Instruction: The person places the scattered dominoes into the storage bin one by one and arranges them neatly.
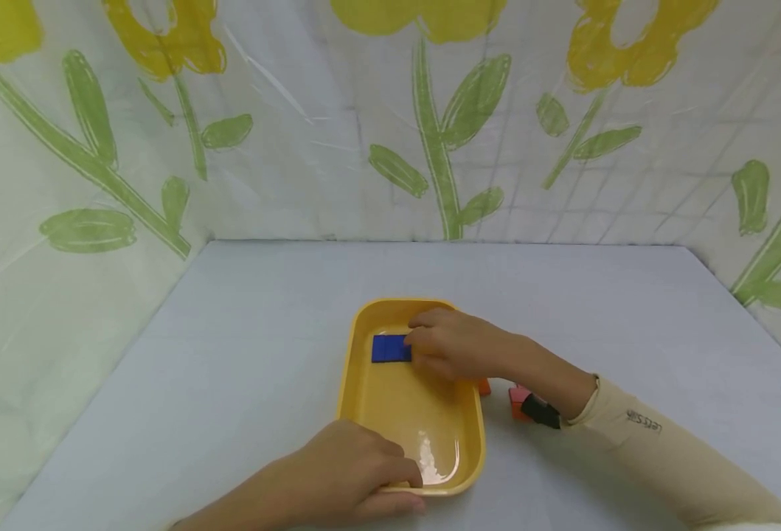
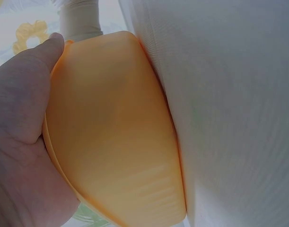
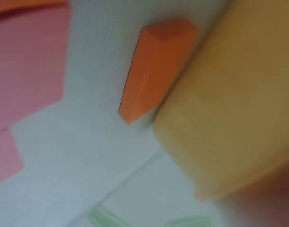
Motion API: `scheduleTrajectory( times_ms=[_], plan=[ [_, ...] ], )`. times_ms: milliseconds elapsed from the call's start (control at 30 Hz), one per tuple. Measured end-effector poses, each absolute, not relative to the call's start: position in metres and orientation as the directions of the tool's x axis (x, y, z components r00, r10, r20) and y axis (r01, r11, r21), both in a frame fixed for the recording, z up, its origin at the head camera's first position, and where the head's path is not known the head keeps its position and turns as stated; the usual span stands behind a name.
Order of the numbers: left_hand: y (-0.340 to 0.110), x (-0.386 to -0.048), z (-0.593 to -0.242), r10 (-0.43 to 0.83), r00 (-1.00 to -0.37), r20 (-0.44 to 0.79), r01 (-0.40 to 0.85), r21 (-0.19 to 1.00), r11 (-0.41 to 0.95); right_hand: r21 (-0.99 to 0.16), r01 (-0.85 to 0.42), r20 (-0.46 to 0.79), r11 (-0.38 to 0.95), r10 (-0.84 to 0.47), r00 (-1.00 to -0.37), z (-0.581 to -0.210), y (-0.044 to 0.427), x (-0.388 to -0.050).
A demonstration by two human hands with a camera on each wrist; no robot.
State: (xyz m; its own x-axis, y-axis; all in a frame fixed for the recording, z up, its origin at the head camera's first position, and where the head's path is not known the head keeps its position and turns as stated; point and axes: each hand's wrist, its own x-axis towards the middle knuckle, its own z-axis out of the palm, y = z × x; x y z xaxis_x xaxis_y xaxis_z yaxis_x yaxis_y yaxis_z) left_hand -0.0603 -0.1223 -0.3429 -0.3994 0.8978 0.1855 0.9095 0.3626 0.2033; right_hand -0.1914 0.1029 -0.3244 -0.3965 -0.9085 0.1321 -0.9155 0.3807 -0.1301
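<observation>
A yellow tray (image 1: 403,424) with raised walls lies on the table. My left hand (image 1: 346,472) grips its near-left rim, thumb outside and fingers over the edge; in the left wrist view the palm is against the tray's outer wall (image 2: 111,127). Flat blue blocks (image 1: 390,348) lie side by side on the tray floor near its far end. My right hand (image 1: 459,343) reaches over the right wall, its curled fingers around the right end of the blue blocks. Those fingers hide that end and what lies beneath them.
An orange block (image 3: 156,68) lies on the table close by the tray's right wall. Farther right are pink blocks (image 3: 28,71) with orange beside them, partly under my right forearm. A white sheet with painted flowers (image 1: 439,147) stands behind the table.
</observation>
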Motion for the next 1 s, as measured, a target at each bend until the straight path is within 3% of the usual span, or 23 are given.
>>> scheduleTrajectory(
  times_ms=[100, 267, 467, 733, 867, 1000],
  plan=[
    [-0.122, -0.06, -0.344, 0.898, -0.393, 0.2, 0.913, 0.199, 0.355, -0.144, -0.915, 0.164, 0.376, -0.903, -0.397, -0.322, 0.111, -0.19],
    [-0.122, -0.06, -0.343, 0.899, -0.401, 0.176, 0.905, 0.228, 0.359, -0.208, -0.875, 0.166, 0.436, -0.866, -0.471, -0.318, 0.128, -0.182],
    [-0.122, -0.061, -0.344, 0.898, -0.4, 0.182, 0.905, 0.235, 0.355, -0.209, -0.845, 0.197, 0.493, -0.825, -0.53, -0.309, 0.146, -0.172],
    [-0.122, -0.06, -0.344, 0.893, -0.411, 0.182, 0.902, 0.226, 0.369, -0.265, -0.736, 0.13, 0.623, -0.733, -0.667, -0.301, 0.172, -0.165],
    [-0.122, -0.06, -0.343, 0.891, -0.405, 0.203, 0.905, 0.224, 0.361, -0.256, -0.724, 0.067, 0.641, -0.735, -0.675, -0.301, 0.185, -0.162],
    [-0.122, -0.059, -0.343, 0.888, -0.407, 0.216, 0.906, 0.216, 0.363, -0.285, -0.732, -0.018, 0.619, -0.767, -0.641, -0.304, 0.195, -0.155]
  ],
)
